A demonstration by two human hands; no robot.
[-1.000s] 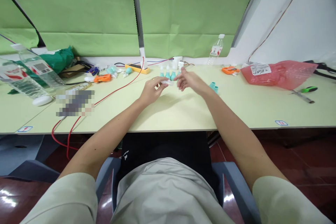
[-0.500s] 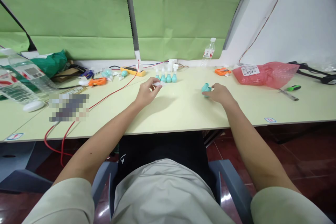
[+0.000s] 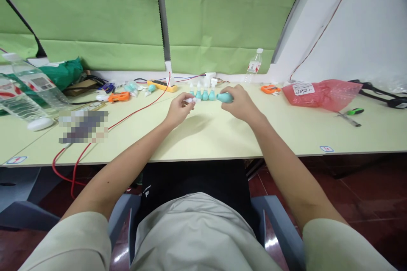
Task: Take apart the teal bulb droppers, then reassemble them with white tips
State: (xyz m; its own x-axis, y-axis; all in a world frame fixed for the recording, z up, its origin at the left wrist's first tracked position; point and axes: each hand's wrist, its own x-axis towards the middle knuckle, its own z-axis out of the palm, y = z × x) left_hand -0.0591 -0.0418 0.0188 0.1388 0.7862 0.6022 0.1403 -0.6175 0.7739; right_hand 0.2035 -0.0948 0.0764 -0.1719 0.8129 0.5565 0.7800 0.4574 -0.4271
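My left hand (image 3: 179,108) pinches a small white nozzle piece (image 3: 193,100), its tip pointing right. In my right hand (image 3: 241,102) is a teal bulb (image 3: 225,98), tilted on its side with its narrow end toward the white piece. A short gap separates the two parts. Just behind them, several teal bulbs (image 3: 205,95) with white tops stand upright in a row on the pale table (image 3: 197,139).
At the left are large plastic bottles (image 3: 38,87), an orange tool (image 3: 119,96) and a yellow meter (image 3: 162,86). A clear bottle (image 3: 253,66), another orange tool (image 3: 270,89), a pink bag (image 3: 318,94) and a green-handled tool (image 3: 355,111) are at the right.
My right hand has lifted a teal bulb from the right side of the table and moved it left, close to my left hand. The left hand has barely moved.
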